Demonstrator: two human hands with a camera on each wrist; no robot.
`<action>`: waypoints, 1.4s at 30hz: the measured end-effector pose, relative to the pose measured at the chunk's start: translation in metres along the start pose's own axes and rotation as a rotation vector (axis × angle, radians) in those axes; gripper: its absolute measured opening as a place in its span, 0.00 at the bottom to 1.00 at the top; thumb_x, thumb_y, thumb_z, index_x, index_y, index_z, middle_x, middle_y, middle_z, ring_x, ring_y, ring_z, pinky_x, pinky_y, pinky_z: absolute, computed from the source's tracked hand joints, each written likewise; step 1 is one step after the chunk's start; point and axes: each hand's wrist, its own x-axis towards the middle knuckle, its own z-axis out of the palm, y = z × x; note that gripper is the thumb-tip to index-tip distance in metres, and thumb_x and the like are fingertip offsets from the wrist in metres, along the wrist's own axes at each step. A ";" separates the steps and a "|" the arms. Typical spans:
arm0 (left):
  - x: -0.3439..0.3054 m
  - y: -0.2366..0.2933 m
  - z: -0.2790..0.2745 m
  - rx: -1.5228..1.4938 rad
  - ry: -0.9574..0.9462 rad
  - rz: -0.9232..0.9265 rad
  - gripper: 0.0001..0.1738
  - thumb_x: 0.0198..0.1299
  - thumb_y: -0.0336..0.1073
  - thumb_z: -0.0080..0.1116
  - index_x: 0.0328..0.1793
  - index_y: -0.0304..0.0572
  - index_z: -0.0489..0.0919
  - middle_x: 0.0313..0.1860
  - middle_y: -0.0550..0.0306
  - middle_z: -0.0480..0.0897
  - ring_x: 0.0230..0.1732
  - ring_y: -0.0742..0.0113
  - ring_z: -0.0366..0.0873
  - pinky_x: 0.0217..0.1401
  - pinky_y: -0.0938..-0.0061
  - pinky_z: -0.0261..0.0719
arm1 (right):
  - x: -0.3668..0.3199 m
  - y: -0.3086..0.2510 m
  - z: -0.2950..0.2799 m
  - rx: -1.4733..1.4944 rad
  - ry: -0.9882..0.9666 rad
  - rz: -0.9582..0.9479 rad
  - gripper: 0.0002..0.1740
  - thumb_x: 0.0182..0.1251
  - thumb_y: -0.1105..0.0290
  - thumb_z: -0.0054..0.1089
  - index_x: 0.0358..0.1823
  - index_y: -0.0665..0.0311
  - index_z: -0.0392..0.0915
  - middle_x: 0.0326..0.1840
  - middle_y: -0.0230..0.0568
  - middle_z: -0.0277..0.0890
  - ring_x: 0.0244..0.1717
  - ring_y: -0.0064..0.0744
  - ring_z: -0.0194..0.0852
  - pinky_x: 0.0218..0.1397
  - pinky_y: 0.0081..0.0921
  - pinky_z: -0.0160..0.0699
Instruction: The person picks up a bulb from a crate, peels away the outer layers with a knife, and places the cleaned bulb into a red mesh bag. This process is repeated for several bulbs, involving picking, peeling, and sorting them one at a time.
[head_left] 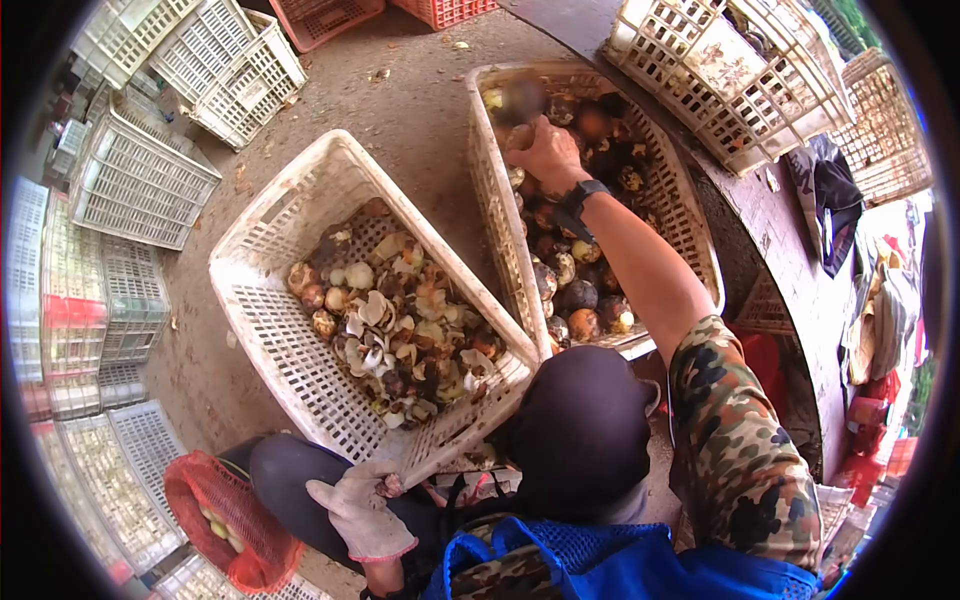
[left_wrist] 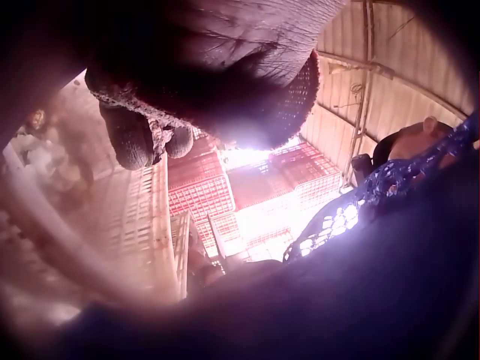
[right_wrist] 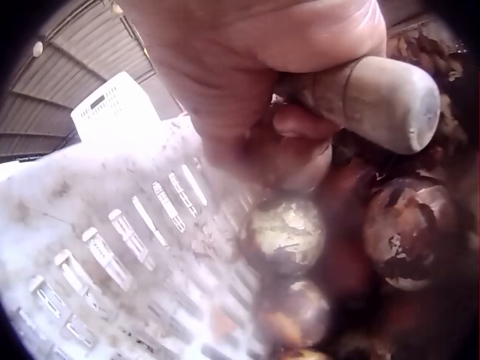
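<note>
My bare right hand (head_left: 550, 158) reaches into the far end of a crate (head_left: 478, 180) of onions (head_left: 580, 295). In the right wrist view its fingers grip a rounded wooden handle (right_wrist: 394, 103); the tool's other end is hidden. Onions with flaking skins, such as a pale one (right_wrist: 286, 234), lie just below that hand. My gloved left hand (head_left: 365, 515) is low in the head view, right at the near corner of a second crate (head_left: 345, 150). That crate holds peelings (head_left: 420, 320) and a few onions. Whether the glove grips anything, I cannot tell.
A head in a dark cap (head_left: 580, 430) overlaps the crates' near ends. A red mesh bag (head_left: 195, 475) with pale bulbs stands by the knee. Stacked crates (head_left: 145, 185) line the left side. Another crate (head_left: 735, 80) rests on the raised surface at right.
</note>
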 end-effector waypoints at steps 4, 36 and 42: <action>0.003 -0.003 -0.011 -0.171 -0.118 -0.023 0.60 0.67 0.80 0.16 0.33 0.27 0.83 0.20 0.49 0.79 0.23 0.61 0.73 0.31 0.74 0.72 | -0.038 -0.025 -0.047 0.389 -0.139 0.141 0.39 0.53 0.59 0.76 0.67 0.64 0.74 0.39 0.37 0.82 0.34 0.22 0.80 0.39 0.22 0.83; -0.041 0.020 -0.035 -0.480 -0.793 0.190 0.55 0.66 0.79 0.30 0.69 0.28 0.72 0.60 0.39 0.82 0.59 0.48 0.83 0.63 0.54 0.84 | -0.412 -0.246 -0.149 0.609 -0.875 -0.268 0.27 0.82 0.48 0.45 0.47 0.69 0.78 0.26 0.36 0.77 0.20 0.22 0.75 0.25 0.25 0.75; -0.037 0.017 -0.034 -0.422 -0.720 0.184 0.57 0.65 0.81 0.31 0.66 0.27 0.74 0.57 0.38 0.83 0.55 0.45 0.85 0.59 0.54 0.86 | -0.413 -0.252 -0.145 0.630 -0.903 -0.188 0.32 0.83 0.46 0.40 0.36 0.69 0.78 0.26 0.34 0.79 0.19 0.18 0.73 0.23 0.20 0.71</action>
